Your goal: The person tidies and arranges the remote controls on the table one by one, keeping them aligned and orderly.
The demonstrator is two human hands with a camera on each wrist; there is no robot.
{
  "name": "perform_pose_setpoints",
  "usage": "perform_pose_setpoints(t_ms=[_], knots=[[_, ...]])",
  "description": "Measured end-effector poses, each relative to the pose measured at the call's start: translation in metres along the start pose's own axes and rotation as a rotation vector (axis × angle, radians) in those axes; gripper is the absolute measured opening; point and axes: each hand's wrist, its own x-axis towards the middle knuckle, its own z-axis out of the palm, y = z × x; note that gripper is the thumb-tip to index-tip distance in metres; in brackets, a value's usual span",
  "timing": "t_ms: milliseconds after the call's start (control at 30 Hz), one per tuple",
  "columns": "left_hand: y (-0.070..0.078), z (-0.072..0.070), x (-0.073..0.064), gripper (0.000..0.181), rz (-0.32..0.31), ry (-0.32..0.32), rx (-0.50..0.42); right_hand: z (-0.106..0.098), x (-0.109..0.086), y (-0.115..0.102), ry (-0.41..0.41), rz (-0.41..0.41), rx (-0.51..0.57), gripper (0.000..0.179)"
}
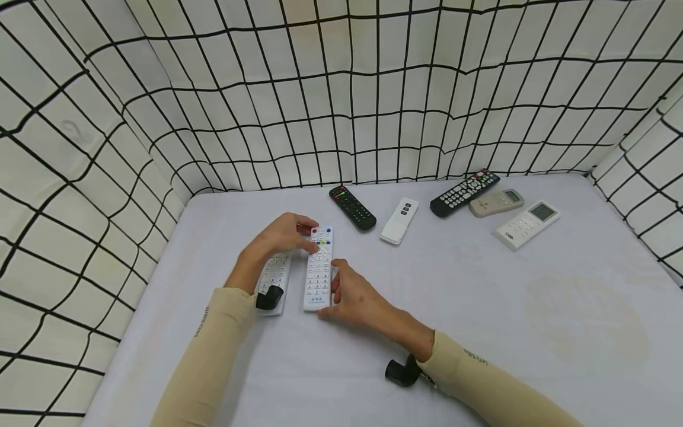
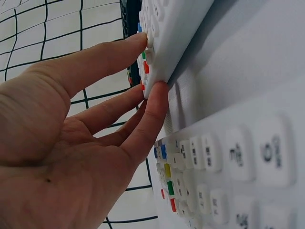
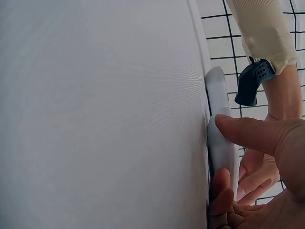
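Note:
A long white remote control [image 1: 318, 279] with many buttons lies between both hands on the white-covered table. My left hand [image 1: 283, 234] pinches its far end, thumb on the button face and fingers at the edge; the left wrist view shows this grip on the remote [image 2: 178, 40] up close. At the near end, my right hand [image 1: 363, 299] holds the same remote, thumb at the bottom corner and fingers along the right side. A similar white remote [image 1: 275, 273] lies to the left, partly hidden under the left wrist.
Further back lie a small black remote [image 1: 353, 209], a slim white remote [image 1: 399, 221], a larger black remote [image 1: 464, 193], a beige remote with a display [image 1: 496, 203] and a white one with a display [image 1: 527, 225]. Black netting [image 1: 352, 112] over white cloth borders the table.

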Motion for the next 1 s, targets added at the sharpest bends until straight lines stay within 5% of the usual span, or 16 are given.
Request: perform_pose_setpoints(t_ms=[667, 1000], knots=[[0.006, 0.003, -0.004, 0.069, -0.021, 0.026, 0.028, -0.009, -0.002, 0.002, -0.036, -0.001, 0.026, 0.097], [0.014, 0.001, -0.005, 0.064, -0.028, 0.07, 0.017, -0.026, 0.002, 0.01, 0.099, 0.042, 0.067, 0.068]])
